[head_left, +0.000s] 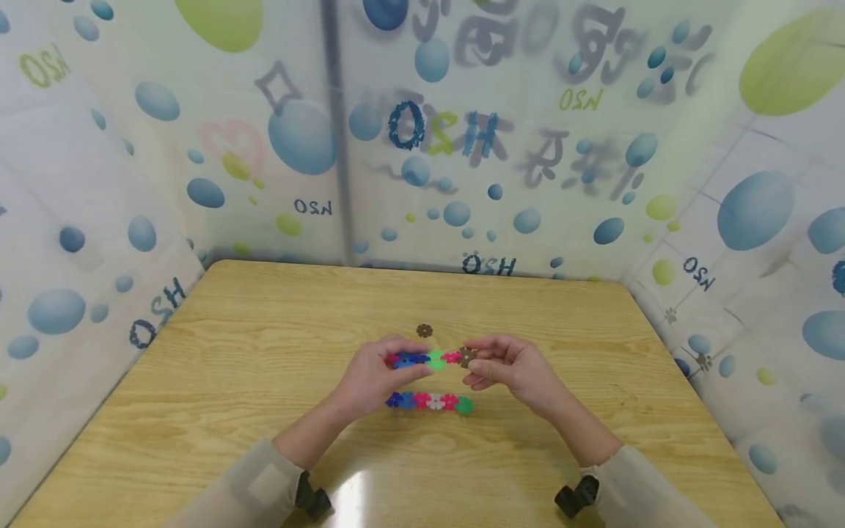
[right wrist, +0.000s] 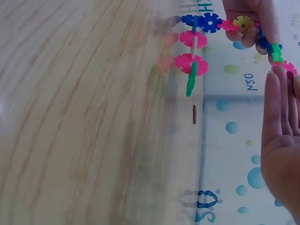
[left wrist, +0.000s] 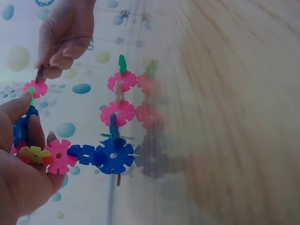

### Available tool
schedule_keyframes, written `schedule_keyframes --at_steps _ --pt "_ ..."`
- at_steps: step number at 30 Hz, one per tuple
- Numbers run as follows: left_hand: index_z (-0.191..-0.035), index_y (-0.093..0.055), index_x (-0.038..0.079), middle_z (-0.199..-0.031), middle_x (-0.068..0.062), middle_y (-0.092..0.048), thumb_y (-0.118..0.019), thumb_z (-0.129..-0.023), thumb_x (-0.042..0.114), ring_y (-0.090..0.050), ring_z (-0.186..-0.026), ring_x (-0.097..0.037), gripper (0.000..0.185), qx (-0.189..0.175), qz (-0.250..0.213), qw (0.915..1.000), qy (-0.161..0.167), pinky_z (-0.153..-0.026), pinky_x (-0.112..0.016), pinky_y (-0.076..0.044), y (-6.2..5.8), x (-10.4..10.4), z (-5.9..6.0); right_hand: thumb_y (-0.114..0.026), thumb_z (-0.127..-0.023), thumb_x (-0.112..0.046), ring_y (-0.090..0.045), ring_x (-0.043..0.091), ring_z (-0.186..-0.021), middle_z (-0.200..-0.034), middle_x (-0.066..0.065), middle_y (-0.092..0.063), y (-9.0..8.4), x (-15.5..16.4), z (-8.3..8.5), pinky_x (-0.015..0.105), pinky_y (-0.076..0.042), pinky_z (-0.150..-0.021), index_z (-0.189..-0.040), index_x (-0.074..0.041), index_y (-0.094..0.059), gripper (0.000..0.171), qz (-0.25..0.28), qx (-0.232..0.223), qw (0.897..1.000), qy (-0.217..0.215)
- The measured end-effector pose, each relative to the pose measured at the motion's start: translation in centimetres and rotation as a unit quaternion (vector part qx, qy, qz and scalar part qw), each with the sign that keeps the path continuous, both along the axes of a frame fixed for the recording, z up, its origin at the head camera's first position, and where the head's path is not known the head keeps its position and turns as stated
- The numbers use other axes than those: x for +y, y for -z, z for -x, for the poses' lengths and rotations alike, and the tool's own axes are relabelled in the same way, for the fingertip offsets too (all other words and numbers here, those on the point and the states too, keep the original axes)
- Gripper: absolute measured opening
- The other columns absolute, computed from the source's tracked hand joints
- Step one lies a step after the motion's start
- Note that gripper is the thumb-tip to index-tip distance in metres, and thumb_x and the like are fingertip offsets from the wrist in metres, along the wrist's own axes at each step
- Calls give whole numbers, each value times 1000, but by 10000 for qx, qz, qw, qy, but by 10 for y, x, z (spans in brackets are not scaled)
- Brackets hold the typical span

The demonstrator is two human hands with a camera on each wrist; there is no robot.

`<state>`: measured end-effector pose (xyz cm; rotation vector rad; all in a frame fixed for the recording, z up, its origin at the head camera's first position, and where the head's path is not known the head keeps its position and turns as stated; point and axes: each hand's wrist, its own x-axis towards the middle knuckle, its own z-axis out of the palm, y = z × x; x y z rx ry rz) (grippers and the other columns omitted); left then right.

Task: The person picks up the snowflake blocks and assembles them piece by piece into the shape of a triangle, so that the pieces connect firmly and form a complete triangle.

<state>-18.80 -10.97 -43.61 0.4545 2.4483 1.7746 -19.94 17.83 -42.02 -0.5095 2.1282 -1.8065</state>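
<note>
Interlocking plastic flower discs are joined in a bent chain. In the head view, one row [head_left: 421, 400] of blue, pink, white and green discs lies near me on the table. The left wrist view shows it rising through blue, pink and yellow discs to my left hand [head_left: 372, 378], which grips the upper part around blue discs. A green disc [head_left: 436, 359] and a pink disc [head_left: 452, 357] extend to the right from there. My right hand [head_left: 518, 367] pinches a brown disc [head_left: 467, 357] at the pink disc's edge; whether they are slotted together I cannot tell.
A loose brown disc [head_left: 425, 331] lies on the wooden table [head_left: 297, 315] just beyond the hands. Curtains [head_left: 422, 191] printed with blue and green drops surround the table at the back and sides. Dark wrist cameras [head_left: 313, 501] sit on both cuffs.
</note>
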Motion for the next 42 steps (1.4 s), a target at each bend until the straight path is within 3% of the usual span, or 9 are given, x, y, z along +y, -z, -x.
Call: schedule_keyframes --at_steps 2,10,18,21,26,29,33,36,42 --pt "-129 -82 21 -122 1 -79 -88 -96 32 -69 -100 -17 35 -44 3 10000 -6 -78 -25 -59 0 -1 0 -73 -108 -19 -83 19 -97 -122 24 -77 1 1 3 43 -69 -88 -143 3 -64 43 -166 7 9999 -38" --pt "-128 -82 23 -126 2 -80 -89 -95 31 -69 -100 -17 34 -31 -12 10000 -4 -76 -25 -58 -3 -5 0 -66 -111 -36 -76 26 -97 -116 7 -76 10 -1 24 42 -67 -88 -146 -10 -68 43 -293 -221 9988 338" --pt "-124 -83 27 -125 5 -80 -89 -95 32 -67 -103 -18 31 -80 50 9999 -61 -78 -25 -56 -5 -7 -1 -67 -111 -40 -75 22 -103 -133 21 -73 22 -13 58 42 -65 -95 -148 -5 -66 51 -664 -287 9965 422" --pt "-124 -83 28 -125 5 -80 -88 -96 33 -66 -106 -18 30 -78 71 9999 -29 -81 -26 -57 -5 -8 -1 -68 -110 -39 -74 19 -100 -129 19 -75 30 -21 74 36 -63 -92 -146 -6 -68 48 -868 -247 9953 347" --pt "-125 -82 26 -124 4 -80 -87 -97 34 -67 -108 -18 29 -35 48 10000 13 -84 -26 -58 -3 -9 -1 -67 -111 -31 -62 19 -77 -99 12 -69 39 -34 95 33 -56 -72 -144 -8 -69 40 -1030 -169 9945 51" --pt "-124 -82 26 -123 4 -80 -87 -97 34 -67 -108 -18 29 -19 57 10000 17 -84 -27 -58 -3 -9 -1 -67 -111 -27 -62 22 -84 -106 11 -71 41 -39 103 32 -54 -73 -143 -12 -71 35 -1332 1 9910 -137" --pt "-124 -82 26 -123 4 -79 -87 -97 34 -65 -102 -19 29 -41 57 10000 44 -78 -26 -56 -3 -8 0 -70 -109 -28 -66 24 -99 -127 10 -72 41 -44 109 33 -59 -73 -140 -22 -74 32 -1841 -183 9819 -399" --pt "-124 -82 25 -123 3 -79 -87 -97 34 -64 -98 -20 29 -42 71 10000 38 -73 -25 -55 -3 -9 0 -70 -108 -29 -64 24 -94 -126 8 -68 40 -47 111 33 -58 -66 -141 -26 -73 33 -2052 -460 9755 -649" --pt "-124 -82 24 -122 2 -79 -87 -97 33 -62 -92 -20 29 -70 94 9999 -16 -69 -25 -53 -6 -10 -2 -70 -107 -24 -55 20 -84 -112 6 -65 39 -50 113 31 -52 -67 -140 -19 -72 33 -2127 -378 9734 -757"
